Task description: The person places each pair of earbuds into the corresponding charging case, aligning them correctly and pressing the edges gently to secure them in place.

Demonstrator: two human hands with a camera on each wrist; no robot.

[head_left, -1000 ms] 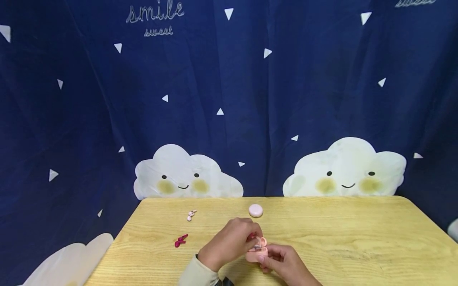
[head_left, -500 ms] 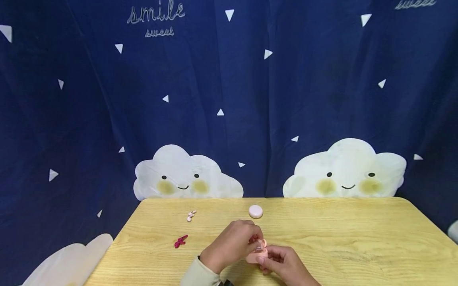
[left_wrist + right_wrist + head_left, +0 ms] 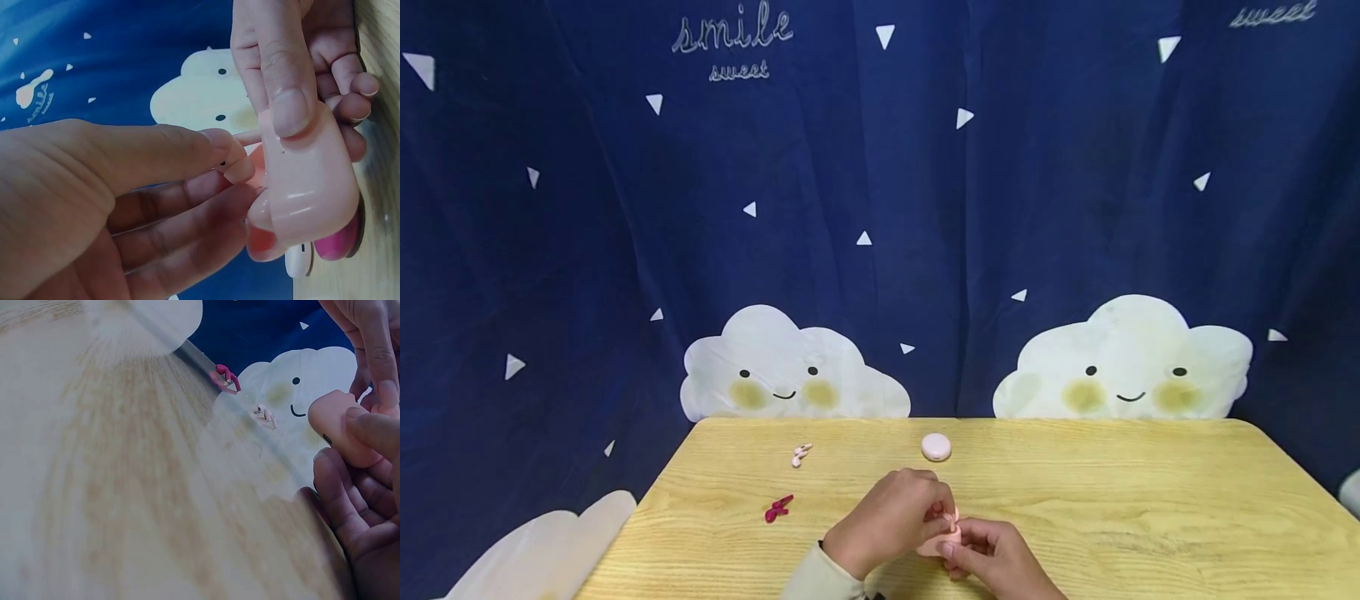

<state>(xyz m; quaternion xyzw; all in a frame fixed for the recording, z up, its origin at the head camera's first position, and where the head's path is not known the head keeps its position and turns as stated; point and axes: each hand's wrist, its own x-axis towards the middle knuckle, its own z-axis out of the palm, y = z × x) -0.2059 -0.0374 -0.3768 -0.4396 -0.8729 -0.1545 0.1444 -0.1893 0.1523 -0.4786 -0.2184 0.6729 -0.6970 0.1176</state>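
Fingers and thumb of my right hand [image 3: 1000,554] hold a peach-pink earbud case [image 3: 312,175], its lid tipped up. At the case's mouth my left hand [image 3: 891,517] pinches a pale pink earbud [image 3: 237,164] between thumb and fingers; its stem points to the case. Another rounded pale piece [image 3: 260,209] shows at the opening, partly hidden. The right wrist view shows the case's outside, with a small dark port; the left fingertips are mostly hidden there.
Magenta earbuds [image 3: 778,507] and pale pink earbuds [image 3: 801,454] lie on the wooden table [image 3: 1112,492] to the left. A round pale pink case [image 3: 936,447] sits beyond the hands. A magenta rounded object [image 3: 337,244] shows behind the peach case in the left wrist view.
My left hand has shifted slightly right and toward me, bringing its fingertips closer over the case's opening. The right hand stays nearly still, holding the case. The head view has tilted slightly up.
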